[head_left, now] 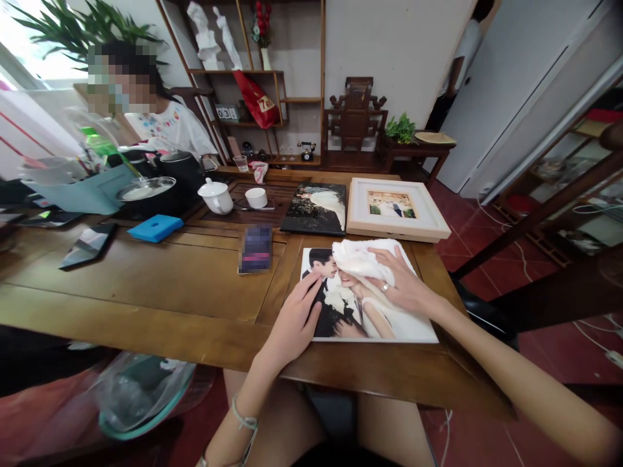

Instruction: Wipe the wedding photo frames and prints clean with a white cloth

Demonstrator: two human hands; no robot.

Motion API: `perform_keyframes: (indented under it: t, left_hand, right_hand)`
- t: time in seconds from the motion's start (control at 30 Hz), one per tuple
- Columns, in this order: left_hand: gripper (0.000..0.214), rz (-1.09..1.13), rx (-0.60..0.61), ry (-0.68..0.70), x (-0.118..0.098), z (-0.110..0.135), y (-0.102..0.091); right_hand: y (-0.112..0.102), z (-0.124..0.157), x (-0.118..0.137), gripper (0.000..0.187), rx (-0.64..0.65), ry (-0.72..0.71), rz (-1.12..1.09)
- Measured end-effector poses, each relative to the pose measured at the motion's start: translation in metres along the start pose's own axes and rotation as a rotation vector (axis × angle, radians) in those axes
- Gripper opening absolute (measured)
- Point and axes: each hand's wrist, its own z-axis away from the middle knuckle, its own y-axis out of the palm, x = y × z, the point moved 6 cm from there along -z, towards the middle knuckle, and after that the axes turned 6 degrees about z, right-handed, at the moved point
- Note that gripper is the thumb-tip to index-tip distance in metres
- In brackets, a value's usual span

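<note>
A wedding photo panel (335, 318) lies flat on the wooden table near its front edge, showing a couple in a dark suit and a white dress. My left hand (298, 316) rests on the panel's left edge with its fingers stretched out, holding nothing. Over the upper part of the picture, my right hand (399, 282), with a ring on one finger, presses a bunched white cloth (360, 258) against the surface. The cloth and hand cover part of the printed faces and the top edge.
Behind the panel lie a dark photo panel (314, 207) and a white framed picture (399, 224). Leftward are a phone-like object (256, 250), a blue block (156, 227), a lidded white cup (215, 196) and a small bowl (256, 197). A person (165, 123) sits across the table (204, 285).
</note>
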Motion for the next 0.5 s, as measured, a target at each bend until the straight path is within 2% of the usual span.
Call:
perform_keyframes:
  t: [0.07, 0.13, 0.27, 0.37, 0.43, 0.5]
  left_hand:
    - [0.048, -0.003, 0.000, 0.002, -0.001, -0.001, 0.000]
    - [0.048, -0.002, -0.002, 0.006, -0.002, -0.001, -0.001]
    - [0.048, 0.000, -0.004, 0.003, -0.002, -0.001, -0.001]
    - [0.049, 0.007, -0.003, 0.010, -0.002, -0.001, -0.001]
    - [0.049, 0.013, -0.007, 0.016, -0.002, -0.002, -0.001]
    - [0.049, 0.020, -0.011, 0.023, -0.002, -0.002, -0.001]
  right_hand:
    - [0.002, -0.010, -0.007, 0.045, -0.016, 0.041, 0.016]
    - [0.003, -0.008, -0.002, 0.046, -0.018, 0.053, 0.045]
    - [0.001, 0.030, 0.039, 0.049, 0.069, -0.030, 0.094]
    - [-0.001, 0.063, 0.074, 0.061, 0.160, -0.146, 0.118]
    - [-0.002, 0.071, 0.083, 0.067, 0.193, -0.199, 0.133]
    - [-0.001, 0.064, 0.077, 0.067, 0.193, -0.196, 0.144]
